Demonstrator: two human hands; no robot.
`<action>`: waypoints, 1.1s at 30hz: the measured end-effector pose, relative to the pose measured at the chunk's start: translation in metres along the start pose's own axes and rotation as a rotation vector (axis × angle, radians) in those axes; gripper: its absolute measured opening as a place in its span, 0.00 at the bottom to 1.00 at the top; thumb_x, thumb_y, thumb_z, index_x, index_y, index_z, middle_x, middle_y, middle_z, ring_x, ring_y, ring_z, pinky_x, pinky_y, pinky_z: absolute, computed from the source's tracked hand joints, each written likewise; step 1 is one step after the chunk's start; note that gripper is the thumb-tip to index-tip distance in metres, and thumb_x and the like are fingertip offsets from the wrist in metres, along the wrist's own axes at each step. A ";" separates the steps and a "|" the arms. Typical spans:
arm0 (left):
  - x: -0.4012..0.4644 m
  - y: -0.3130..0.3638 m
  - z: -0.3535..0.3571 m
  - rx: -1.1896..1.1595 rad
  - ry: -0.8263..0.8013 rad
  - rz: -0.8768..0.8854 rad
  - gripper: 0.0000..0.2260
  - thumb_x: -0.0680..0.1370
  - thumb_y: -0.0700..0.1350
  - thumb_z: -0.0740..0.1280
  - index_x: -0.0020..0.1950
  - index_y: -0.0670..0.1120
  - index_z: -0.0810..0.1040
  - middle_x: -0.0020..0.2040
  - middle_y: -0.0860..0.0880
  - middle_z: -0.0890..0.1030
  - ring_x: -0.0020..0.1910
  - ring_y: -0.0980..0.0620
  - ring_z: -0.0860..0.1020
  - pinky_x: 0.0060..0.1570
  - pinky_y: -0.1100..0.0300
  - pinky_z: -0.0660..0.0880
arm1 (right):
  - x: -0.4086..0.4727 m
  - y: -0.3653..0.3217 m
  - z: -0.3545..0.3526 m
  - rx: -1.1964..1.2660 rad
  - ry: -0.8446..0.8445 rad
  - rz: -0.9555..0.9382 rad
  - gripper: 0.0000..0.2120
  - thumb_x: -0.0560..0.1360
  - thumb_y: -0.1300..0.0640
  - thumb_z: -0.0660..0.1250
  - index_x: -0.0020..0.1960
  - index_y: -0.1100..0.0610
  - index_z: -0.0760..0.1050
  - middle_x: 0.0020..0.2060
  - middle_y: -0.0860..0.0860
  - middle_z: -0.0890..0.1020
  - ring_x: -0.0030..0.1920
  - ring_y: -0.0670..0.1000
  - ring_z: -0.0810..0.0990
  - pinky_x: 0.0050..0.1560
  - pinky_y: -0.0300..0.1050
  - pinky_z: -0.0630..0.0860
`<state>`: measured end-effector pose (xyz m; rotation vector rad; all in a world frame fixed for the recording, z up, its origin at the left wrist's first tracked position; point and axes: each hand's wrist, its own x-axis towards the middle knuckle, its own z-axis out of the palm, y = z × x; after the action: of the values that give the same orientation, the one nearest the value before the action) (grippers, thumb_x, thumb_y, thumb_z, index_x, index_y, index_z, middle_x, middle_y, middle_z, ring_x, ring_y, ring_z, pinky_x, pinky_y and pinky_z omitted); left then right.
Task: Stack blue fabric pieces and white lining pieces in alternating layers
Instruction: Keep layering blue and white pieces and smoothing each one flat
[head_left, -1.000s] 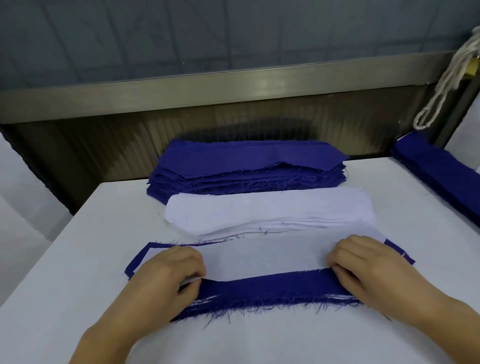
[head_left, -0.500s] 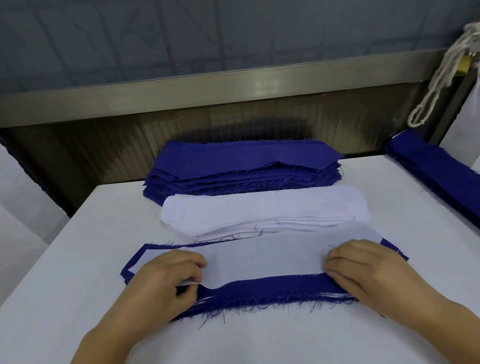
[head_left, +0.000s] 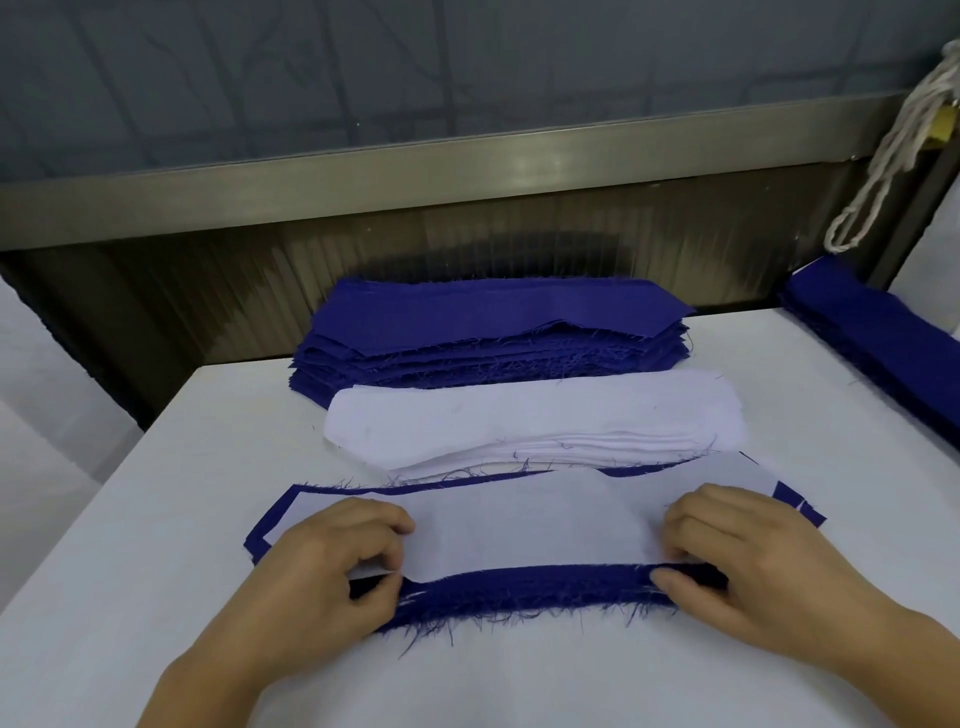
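The left hand (head_left: 332, 561) has its fingers curled, thumb and fingertips pinching the near left edge of a long white lining piece (head_left: 530, 525). The right hand (head_left: 753, 561) mirrors it, fingers curled over the near right edge of the same lining with the thumb against the fabric below. That lining lies on top of a low layered stack of frayed blue fabric pieces (head_left: 519, 590), whose dark edge shows as a border round the left end, the far side and the right corner — and as a thick band of loose threads along the near side.

Just beyond it sits a pile of white lining pieces (head_left: 519, 421), rounded at the ends, its layers fanned at the near edge. Behind that, touching it, is a taller pile of cut blue fabric pieces (head_left: 493, 332) at the far edge of the white tabletop (head_left: 156, 519).

At the right edge lies another long heap of blue fabric (head_left: 883, 343) — above it hangs a looped off-white cord (head_left: 883, 156).
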<state>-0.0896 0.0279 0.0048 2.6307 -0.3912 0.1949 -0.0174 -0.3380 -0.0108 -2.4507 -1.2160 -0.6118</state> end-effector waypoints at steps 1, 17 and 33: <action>0.000 0.000 -0.001 -0.017 -0.013 0.006 0.02 0.71 0.51 0.69 0.39 0.56 0.78 0.54 0.67 0.77 0.56 0.64 0.75 0.51 0.71 0.71 | 0.002 -0.001 -0.001 0.032 -0.006 0.032 0.12 0.77 0.50 0.62 0.39 0.55 0.76 0.36 0.46 0.75 0.35 0.50 0.73 0.34 0.44 0.72; 0.028 0.007 -0.001 0.152 0.122 -0.094 0.03 0.74 0.46 0.71 0.42 0.55 0.80 0.39 0.61 0.78 0.38 0.62 0.74 0.38 0.66 0.73 | 0.037 0.011 -0.019 -0.162 -0.284 0.642 0.07 0.74 0.49 0.63 0.38 0.44 0.69 0.29 0.41 0.74 0.29 0.43 0.71 0.33 0.41 0.70; 0.096 -0.013 0.040 0.178 0.240 -0.087 0.17 0.75 0.48 0.71 0.62 0.47 0.80 0.64 0.50 0.78 0.62 0.52 0.75 0.62 0.64 0.65 | 0.085 0.045 0.039 -0.030 -0.163 0.405 0.12 0.78 0.55 0.65 0.60 0.52 0.79 0.58 0.44 0.79 0.56 0.50 0.77 0.52 0.42 0.73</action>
<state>0.0085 -0.0030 -0.0165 2.7478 -0.1844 0.5320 0.0738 -0.2888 -0.0052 -2.7056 -0.7269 -0.3231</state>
